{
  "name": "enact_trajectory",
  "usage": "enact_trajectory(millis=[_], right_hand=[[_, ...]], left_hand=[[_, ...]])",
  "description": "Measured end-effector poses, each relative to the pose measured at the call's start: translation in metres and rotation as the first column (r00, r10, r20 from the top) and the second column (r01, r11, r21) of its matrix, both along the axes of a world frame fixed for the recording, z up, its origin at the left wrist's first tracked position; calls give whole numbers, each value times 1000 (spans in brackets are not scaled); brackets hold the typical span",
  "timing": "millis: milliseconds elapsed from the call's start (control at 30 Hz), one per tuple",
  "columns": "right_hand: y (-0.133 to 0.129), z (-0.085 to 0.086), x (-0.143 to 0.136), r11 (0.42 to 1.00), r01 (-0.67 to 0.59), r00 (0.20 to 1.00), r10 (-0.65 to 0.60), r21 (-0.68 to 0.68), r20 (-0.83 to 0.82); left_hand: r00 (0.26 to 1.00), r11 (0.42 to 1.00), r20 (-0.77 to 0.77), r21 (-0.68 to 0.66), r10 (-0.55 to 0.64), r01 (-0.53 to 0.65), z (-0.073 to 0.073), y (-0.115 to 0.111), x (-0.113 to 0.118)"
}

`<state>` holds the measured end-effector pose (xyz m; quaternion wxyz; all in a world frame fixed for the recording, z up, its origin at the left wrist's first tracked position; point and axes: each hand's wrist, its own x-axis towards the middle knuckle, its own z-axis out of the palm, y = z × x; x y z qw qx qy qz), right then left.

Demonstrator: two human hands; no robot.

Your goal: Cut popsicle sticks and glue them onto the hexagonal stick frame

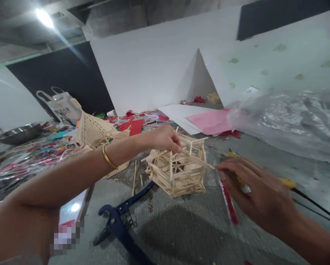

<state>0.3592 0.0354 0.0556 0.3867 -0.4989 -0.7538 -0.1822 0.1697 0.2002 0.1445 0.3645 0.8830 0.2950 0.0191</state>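
A many-sided model of thin wooden sticks (178, 182) sits on the grey floor in front of me, its lower walls stacked in layers and several uprights above. My left hand (166, 139) reaches over from the left, its fingers pinched at the model's upper edge; the fingertips partly hide what they grip. On the right, my right hand (255, 186) pinches the end of a flat wooden stick (205, 163) between thumb and fingers. That stick slants across the model's upper right side. Behind my right hand lies a yellow glue gun (288, 182), mostly hidden, with a black cord.
A blue-handled cutter (119, 221) lies near the model's front. A cone-shaped stick roof (93, 129) stands at the back left, beside scattered wrappers and a metal bowl (21, 133). Pink paper (207, 123) and clear plastic sheeting (289, 117) lie behind on the right.
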Motion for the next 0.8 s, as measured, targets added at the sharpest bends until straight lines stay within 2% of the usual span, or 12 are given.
enact_trajectory(millis=[167,367,533,800], right_hand=[[-2,0,1,1000,-3,1000,3,24,6],[-5,2,1,1000,-3,1000,3,-2,3],[-5,4,1,999,25,1000,-25,-28,16],[-1,1,8,989,133,988,-128,-60,81]], left_hand=[[999,997,-42,74,1,2,-5,-2,1],[996,995,-94,100,11,-1,-6,-6,3],[996,998,-85,56,6,-2,-6,-7,4],[997,997,-26,-11,-75,74,-10,-1,5]])
